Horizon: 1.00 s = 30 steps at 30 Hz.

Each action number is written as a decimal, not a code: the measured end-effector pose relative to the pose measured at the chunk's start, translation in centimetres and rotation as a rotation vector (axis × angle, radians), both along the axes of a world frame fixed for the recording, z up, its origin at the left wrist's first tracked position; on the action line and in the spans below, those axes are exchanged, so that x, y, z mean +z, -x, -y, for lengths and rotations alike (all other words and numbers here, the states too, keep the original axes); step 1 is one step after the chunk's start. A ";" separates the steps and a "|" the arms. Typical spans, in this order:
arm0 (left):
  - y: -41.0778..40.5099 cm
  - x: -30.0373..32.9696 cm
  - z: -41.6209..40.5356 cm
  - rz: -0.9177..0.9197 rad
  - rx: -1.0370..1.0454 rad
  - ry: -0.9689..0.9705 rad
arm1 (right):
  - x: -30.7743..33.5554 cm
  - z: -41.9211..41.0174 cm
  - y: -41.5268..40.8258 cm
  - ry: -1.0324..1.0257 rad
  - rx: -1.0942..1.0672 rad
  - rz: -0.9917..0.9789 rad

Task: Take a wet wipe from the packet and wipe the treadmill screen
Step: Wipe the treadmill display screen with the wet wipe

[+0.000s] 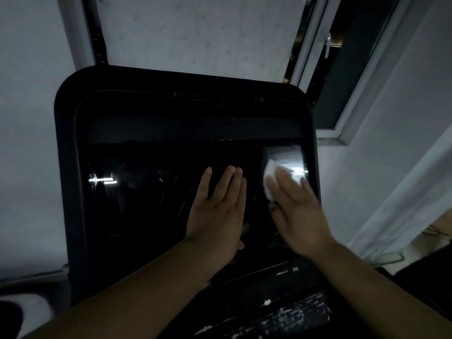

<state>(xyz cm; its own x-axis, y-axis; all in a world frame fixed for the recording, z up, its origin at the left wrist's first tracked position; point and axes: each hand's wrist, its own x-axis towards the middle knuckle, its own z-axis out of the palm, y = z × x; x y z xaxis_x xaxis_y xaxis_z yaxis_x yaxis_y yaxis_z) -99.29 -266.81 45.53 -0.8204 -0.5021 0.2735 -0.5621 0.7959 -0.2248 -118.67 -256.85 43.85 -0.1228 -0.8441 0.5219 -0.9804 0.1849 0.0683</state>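
Observation:
The treadmill screen (146, 192) is a large glossy black panel in a dark rounded frame, filling the middle of the head view. My left hand (217, 211) lies flat on the glass near its centre, fingers straight and together, holding nothing. My right hand (296, 214) presses a white wet wipe (270, 177) against the right part of the screen; the wipe sticks out past my fingertips and the hand is motion-blurred. The wipe packet is not in view.
A worn dark console strip (281, 314) with flaking white marks runs below the screen. A white window frame (318, 69) with a handle stands behind at the upper right. A white wall (29, 143) is on the left, a pale curtain (403, 167) on the right.

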 end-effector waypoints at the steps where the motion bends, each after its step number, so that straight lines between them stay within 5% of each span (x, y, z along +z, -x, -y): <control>1: 0.0 -0.1 0.1 -0.004 0.002 0.000 | 0.6 0.3 1.2 0.032 -0.071 0.039; 5: 0.0 -0.1 -0.1 -0.008 0.000 -0.009 | 2.8 1.9 3.1 0.090 -0.220 0.148; 12: 0.0 0.2 -0.2 -0.016 -0.009 -0.027 | 3.2 3.0 -0.2 0.002 0.047 -0.051; 18: 0.2 -0.1 -0.1 -0.012 -0.011 -0.003 | 5.5 4.2 1.8 0.116 -0.201 0.134; 23: 0.0 0.1 -0.2 -0.028 -0.014 -0.023 | 3.8 3.9 -1.3 0.022 0.016 -0.001; 30: 0.0 0.1 -0.3 -0.015 -0.008 -0.021 | 5.4 3.4 2.6 0.055 -0.235 0.151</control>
<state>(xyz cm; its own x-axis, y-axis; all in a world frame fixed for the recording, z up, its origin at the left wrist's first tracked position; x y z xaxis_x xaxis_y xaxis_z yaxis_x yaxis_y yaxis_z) -99.33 -266.49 45.67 -0.8203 -0.5012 0.2757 -0.5589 0.8049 -0.1996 -121.24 -260.22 49.25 -0.3915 -0.7542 0.5273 -0.9086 0.4075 -0.0917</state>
